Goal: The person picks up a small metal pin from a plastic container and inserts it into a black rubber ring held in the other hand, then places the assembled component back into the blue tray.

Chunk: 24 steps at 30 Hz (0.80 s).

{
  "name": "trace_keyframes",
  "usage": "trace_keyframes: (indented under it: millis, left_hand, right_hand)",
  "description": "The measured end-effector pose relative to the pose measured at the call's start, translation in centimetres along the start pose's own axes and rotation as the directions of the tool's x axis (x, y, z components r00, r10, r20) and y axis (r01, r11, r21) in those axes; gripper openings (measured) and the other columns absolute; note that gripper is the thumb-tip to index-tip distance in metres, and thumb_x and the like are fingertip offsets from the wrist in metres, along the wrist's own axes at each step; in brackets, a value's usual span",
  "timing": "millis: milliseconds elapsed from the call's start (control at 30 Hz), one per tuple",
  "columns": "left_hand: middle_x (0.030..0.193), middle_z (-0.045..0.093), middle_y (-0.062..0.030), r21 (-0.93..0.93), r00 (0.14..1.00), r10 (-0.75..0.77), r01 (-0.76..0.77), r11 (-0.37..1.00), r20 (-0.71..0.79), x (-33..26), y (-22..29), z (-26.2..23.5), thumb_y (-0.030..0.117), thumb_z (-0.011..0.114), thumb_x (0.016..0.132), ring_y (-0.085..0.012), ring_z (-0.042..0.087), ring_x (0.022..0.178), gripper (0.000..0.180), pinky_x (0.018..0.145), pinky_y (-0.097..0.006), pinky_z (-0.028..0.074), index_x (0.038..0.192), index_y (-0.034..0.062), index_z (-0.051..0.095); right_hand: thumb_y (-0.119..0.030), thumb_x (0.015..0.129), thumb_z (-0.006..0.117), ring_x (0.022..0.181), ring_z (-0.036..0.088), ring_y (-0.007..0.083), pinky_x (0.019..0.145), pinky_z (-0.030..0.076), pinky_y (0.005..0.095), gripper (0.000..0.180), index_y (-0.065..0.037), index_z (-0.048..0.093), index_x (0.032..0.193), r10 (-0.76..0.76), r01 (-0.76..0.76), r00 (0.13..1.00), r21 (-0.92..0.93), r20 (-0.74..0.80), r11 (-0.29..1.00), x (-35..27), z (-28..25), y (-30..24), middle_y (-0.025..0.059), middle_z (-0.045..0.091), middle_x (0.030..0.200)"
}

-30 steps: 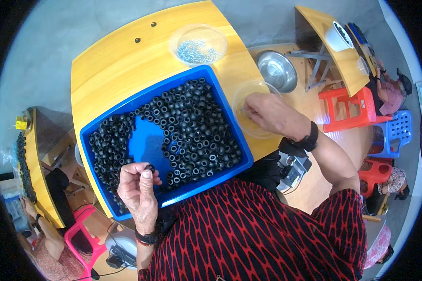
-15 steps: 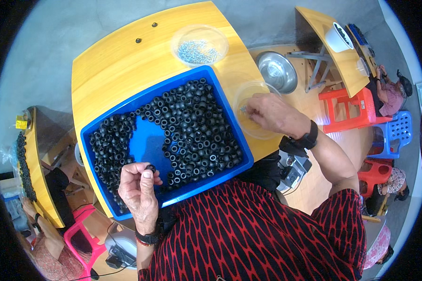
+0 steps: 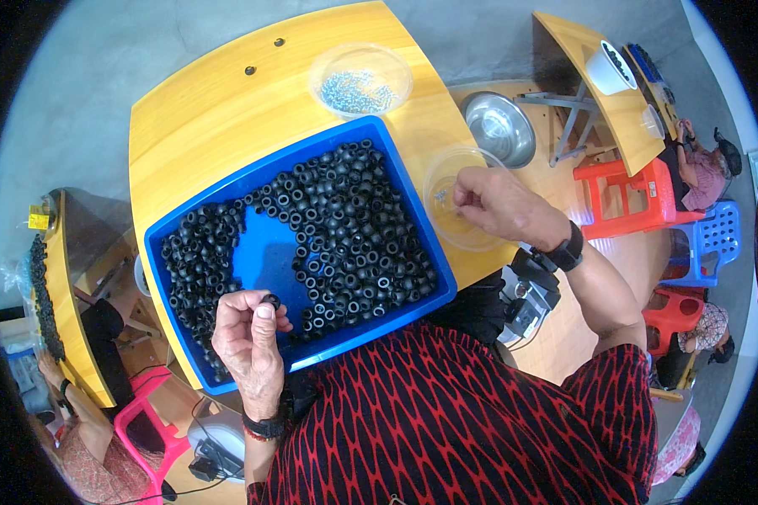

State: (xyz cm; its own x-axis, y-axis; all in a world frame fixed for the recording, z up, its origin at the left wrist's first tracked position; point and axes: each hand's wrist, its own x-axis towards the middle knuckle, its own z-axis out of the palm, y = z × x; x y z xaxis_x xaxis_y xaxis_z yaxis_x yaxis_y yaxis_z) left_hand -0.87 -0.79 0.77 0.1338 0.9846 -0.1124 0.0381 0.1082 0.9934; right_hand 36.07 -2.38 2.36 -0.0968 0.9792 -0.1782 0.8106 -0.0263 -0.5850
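Between the thumb and fingers of my left hand [image 3: 251,345] is a small black ring [image 3: 270,300], held over the near side of a blue tray [image 3: 265,240]. Many loose black rings [image 3: 366,227] fill the tray around a bare patch of its floor. My right hand [image 3: 505,206] is over a shallow clear bowl [image 3: 448,229] at the tray's right, its fingertips pinched together. A few tiny silvery pieces lie in that bowl beside the fingertips. Whatever the right fingers may hold is hidden.
Beyond the tray, a second clear bowl [image 3: 370,57] holds many tiny silvery-blue pieces [image 3: 354,93]. Two black rings [image 3: 250,71] lie on the yellow table [image 3: 194,126]. A metal basin [image 3: 499,128] and red stool [image 3: 627,198] stand to the right. Other people sit at tables on both sides.
My right hand has shifted slightly right and nearer me within the bowl's area, uncovering tiny silvery pieces. My left hand keeps its hold on the black ring, almost unmoved.
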Motion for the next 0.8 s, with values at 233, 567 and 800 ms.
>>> trace_keyframes:
  millis: [233, 567, 800]
  left_hand:
    - [0.085, 0.059, -0.0035, 0.020, 1.000, -0.006, 0.006, 1.000, 0.004, 0.1, 0.1, 0.0, 0.023, 0.064, 0.097, -0.0116, 0.060, 0.073, 0.020, 0.062, -0.027, 0.053, 0.099, 0.0043, 0.057]
    - [0.085, 0.062, -0.0040, -0.014, 1.000, 0.019, -0.019, 1.000, -0.005, 0.1, -0.2, 0.1, 0.019, 0.065, 0.097, -0.0094, 0.061, 0.071, 0.019, 0.063, -0.025, 0.053, 0.100, 0.0024, 0.057]
    - [0.086, 0.062, -0.0039, 0.010, 1.000, 0.009, -0.009, 1.000, -0.007, 0.1, 0.0, 0.2, 0.019, 0.065, 0.097, -0.0093, 0.061, 0.071, 0.019, 0.063, -0.025, 0.054, 0.100, 0.0021, 0.057]
  right_hand:
    - [-0.007, 0.086, 0.063, 0.078, 0.067, 0.0344, 0.069, 0.052, 0.0413, 0.010, -0.001, 0.064, 0.093, -0.117, 0.119, 0.992, 0.036, -0.042, 0.992, -0.3, -0.3, -0.1, 0.0184, 0.068, 0.083]
    - [-0.009, 0.085, 0.062, 0.083, 0.067, 0.0362, 0.071, 0.053, 0.0432, 0.015, 0.000, 0.065, 0.097, -0.053, 0.049, 0.995, -0.047, -0.084, 0.998, -0.1, -1.5, 0.3, 0.0197, 0.068, 0.087]
    - [-0.013, 0.086, 0.060, 0.088, 0.063, 0.0391, 0.079, 0.050, 0.0474, 0.013, -0.001, 0.061, 0.090, -0.129, 0.123, 0.992, -0.293, 0.000, 0.948, 0.1, -0.5, 0.7, 0.0186, 0.064, 0.088]
